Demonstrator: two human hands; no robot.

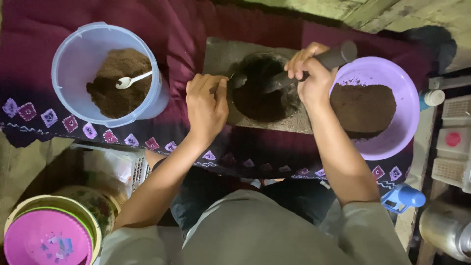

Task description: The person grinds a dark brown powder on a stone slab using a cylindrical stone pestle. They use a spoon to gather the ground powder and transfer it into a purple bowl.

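Grinding step under way: right hand (pixel 311 78) wrapped tight round the dark pestle (pixel 314 66), its tip in the stone mortar (pixel 265 88) of dark powder, left hand (pixel 207 105) fingers curled on a spoon (pixel 230 82) at the rim; next likely needs firm downward pressure.

At about three o'clock, by the right edge, a white boxy package with a round red label (pixel 452 139) sits among pale crates, and a small white-capped blue container (pixel 431 98) stands just above it.
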